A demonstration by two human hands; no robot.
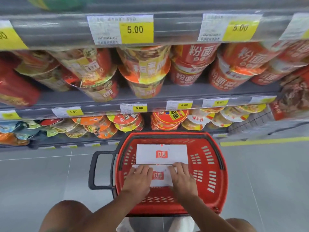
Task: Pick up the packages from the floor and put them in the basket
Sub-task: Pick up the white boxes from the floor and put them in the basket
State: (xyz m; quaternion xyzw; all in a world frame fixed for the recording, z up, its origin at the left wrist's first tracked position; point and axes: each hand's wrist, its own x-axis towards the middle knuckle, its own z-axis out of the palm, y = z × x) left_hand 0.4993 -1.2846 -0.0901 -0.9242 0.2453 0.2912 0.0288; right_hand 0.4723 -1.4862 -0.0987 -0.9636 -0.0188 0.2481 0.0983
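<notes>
shop aisle, price tags (136,29), noodle cups (145,71)

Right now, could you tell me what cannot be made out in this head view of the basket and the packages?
- Near white package: both ends are covered by the left hand and right hand.
- White items on the floor: hidden by the red basket rim and cut by the bottom edge; their kind is unclear.
- Shelf price tags: fine print blurred.
- Basket floor under the far package: hidden.
</notes>
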